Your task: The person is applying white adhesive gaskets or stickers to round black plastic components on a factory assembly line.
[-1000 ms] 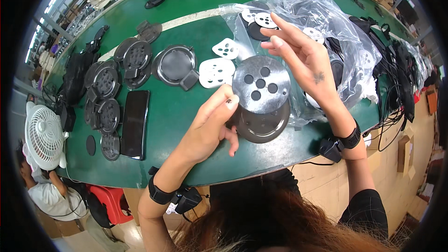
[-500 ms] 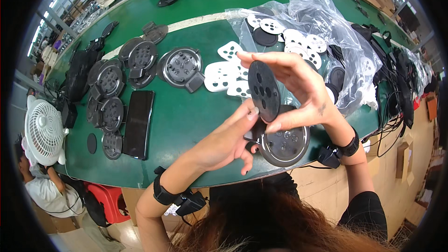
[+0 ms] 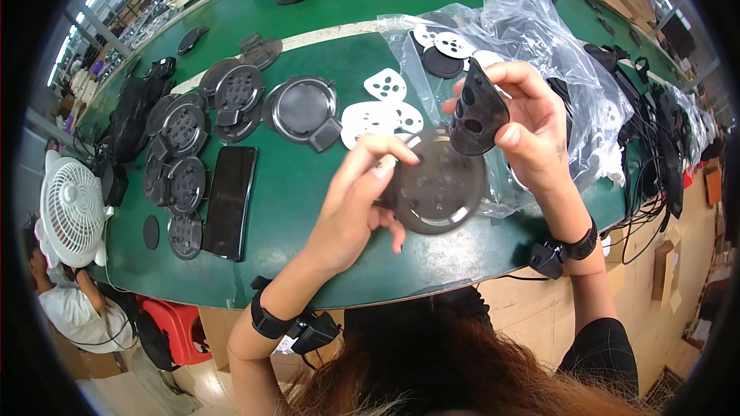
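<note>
Pinched between thumb and fingers of the right hand (image 3: 532, 127), a thin black perforated pad (image 3: 478, 112) stands tilted on edge at centre right of the frame, its holes facing left, raised clear of the table, seemingly so it can be lined up with the part below. Just beneath it, the left hand (image 3: 354, 208) clasps a round black disc housing (image 3: 441, 189) by its left rim, fingers curled over the top edge, holding its open face up toward the pad; the two parts are close but do not appear to touch.

Both wrists carry black straps with small clipped-on units. Under the hands runs the green work table (image 3: 308, 208). At left of centre lie a finished round housing with a square tab (image 3: 302, 108) and, further left, a cluster of black slotted discs (image 3: 185, 154) in rough rows beside a dark smartphone (image 3: 230, 200) lying flat. White perforated backing sheets (image 3: 381, 108) sit just above the held housing, spilling from a crumpled clear plastic bag (image 3: 539, 38) that fills the upper right and lies directly behind the right hand, crowding that side. Black cables (image 3: 663, 146) trail along the right rim. A small white desk fan (image 3: 71, 212) stands at the far left edge, near another person seated below table level.
</note>
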`<state>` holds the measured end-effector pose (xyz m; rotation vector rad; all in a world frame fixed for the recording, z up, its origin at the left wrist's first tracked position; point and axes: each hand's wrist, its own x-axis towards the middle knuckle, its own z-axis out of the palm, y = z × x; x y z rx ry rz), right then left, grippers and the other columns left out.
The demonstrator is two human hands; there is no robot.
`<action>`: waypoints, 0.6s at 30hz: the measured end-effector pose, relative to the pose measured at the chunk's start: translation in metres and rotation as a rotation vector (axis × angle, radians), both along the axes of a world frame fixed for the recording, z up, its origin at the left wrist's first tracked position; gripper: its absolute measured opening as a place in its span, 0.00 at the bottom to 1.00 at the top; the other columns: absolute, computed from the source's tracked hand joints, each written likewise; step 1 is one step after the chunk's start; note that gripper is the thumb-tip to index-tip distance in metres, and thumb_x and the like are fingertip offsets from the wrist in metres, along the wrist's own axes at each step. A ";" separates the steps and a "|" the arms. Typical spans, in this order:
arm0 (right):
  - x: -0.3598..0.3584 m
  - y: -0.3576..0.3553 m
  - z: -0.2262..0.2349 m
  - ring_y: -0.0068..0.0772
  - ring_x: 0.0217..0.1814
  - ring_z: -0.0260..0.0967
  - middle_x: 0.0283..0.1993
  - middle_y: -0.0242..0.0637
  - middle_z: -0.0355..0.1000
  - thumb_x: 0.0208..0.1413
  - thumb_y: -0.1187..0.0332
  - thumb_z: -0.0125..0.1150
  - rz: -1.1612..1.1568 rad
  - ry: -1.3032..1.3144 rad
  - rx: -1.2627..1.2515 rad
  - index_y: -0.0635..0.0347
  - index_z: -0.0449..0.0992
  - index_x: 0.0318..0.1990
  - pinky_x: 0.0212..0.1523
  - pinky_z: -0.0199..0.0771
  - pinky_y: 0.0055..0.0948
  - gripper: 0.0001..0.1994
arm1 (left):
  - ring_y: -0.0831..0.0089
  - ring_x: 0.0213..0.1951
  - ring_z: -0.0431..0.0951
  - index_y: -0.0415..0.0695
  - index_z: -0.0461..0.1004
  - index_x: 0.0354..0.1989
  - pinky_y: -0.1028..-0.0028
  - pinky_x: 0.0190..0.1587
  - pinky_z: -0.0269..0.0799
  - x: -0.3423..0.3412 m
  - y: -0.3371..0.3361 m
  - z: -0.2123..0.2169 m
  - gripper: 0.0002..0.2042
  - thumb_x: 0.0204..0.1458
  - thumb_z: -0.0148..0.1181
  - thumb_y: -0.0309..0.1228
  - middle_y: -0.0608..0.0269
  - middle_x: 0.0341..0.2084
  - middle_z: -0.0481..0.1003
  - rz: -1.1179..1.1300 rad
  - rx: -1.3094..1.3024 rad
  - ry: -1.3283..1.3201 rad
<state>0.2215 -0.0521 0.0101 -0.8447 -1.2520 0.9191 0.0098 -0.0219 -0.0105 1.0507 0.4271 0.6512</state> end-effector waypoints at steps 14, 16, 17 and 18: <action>0.001 -0.004 0.011 0.28 0.44 0.68 0.46 0.40 0.68 0.43 0.67 0.66 0.108 -0.109 -0.133 0.69 0.69 0.47 0.46 0.70 0.27 0.23 | 0.72 0.34 0.75 0.35 0.51 0.59 0.79 0.19 0.74 0.001 -0.001 0.007 0.23 0.56 0.45 0.29 0.52 0.47 0.65 0.343 0.352 0.045; -0.001 -0.003 0.009 0.23 0.40 0.68 0.46 0.37 0.68 0.44 0.74 0.65 0.094 -0.094 -0.106 0.67 0.71 0.45 0.44 0.70 0.23 0.19 | 0.72 0.35 0.75 0.34 0.53 0.58 0.79 0.20 0.74 0.001 -0.001 0.006 0.22 0.56 0.45 0.28 0.52 0.47 0.66 0.332 0.390 0.041; -0.002 -0.003 0.009 0.23 0.40 0.69 0.45 0.37 0.69 0.45 0.73 0.65 0.040 -0.136 -0.060 0.65 0.71 0.44 0.43 0.71 0.23 0.17 | 0.73 0.35 0.75 0.33 0.54 0.57 0.79 0.21 0.75 0.001 -0.001 0.006 0.22 0.55 0.46 0.28 0.51 0.47 0.66 0.339 0.392 0.036; -0.004 -0.003 0.008 0.24 0.39 0.69 0.43 0.36 0.70 0.46 0.72 0.65 -0.015 -0.177 -0.014 0.64 0.72 0.43 0.43 0.71 0.24 0.16 | 0.73 0.35 0.75 0.33 0.55 0.56 0.79 0.22 0.75 0.000 -0.001 0.005 0.21 0.55 0.47 0.27 0.51 0.46 0.67 0.347 0.387 0.036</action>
